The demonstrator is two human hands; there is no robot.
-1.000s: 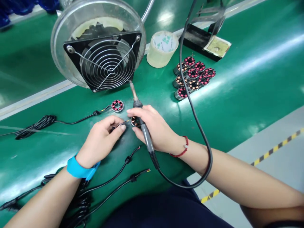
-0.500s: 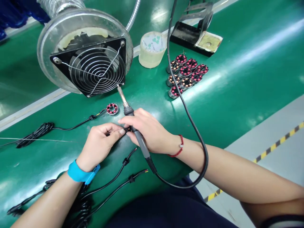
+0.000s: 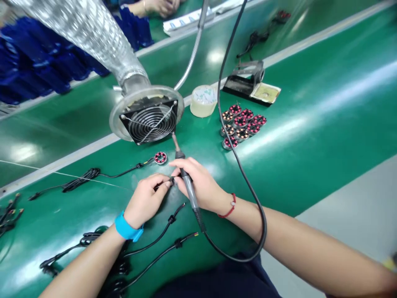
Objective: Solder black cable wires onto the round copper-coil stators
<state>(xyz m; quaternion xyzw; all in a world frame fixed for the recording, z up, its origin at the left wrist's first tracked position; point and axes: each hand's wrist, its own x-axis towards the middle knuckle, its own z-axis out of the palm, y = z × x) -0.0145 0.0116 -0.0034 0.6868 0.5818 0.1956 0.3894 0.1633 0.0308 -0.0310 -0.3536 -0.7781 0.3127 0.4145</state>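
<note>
My right hand (image 3: 201,182) is closed around the grey handle of a soldering iron (image 3: 190,188). The iron's tip points away from me, by the lower edge of the fan grille. My left hand (image 3: 151,196) pinches a small dark part (image 3: 173,180) between thumb and fingertips; its kind is mostly hidden. Fingertips of my right hand meet it from the other side. Beyond the hands lies a motor stator (image 3: 160,157) with red windings, joined to a black cable (image 3: 124,171). Nearer me are two cable ends (image 3: 172,219) (image 3: 180,242) with bared wires.
A fume extractor fan (image 3: 153,124) hangs just past the iron. Behind stand a tape roll (image 3: 203,101), an iron stand with sponge (image 3: 266,93), and several stators (image 3: 240,121). The iron's cord (image 3: 242,165) loops over my right forearm. Another person's hand (image 3: 164,6) shows at the top.
The view has tilted up and drawn back, so more of the far bench shows. Both hands still hold the iron and the dark part close together.
</note>
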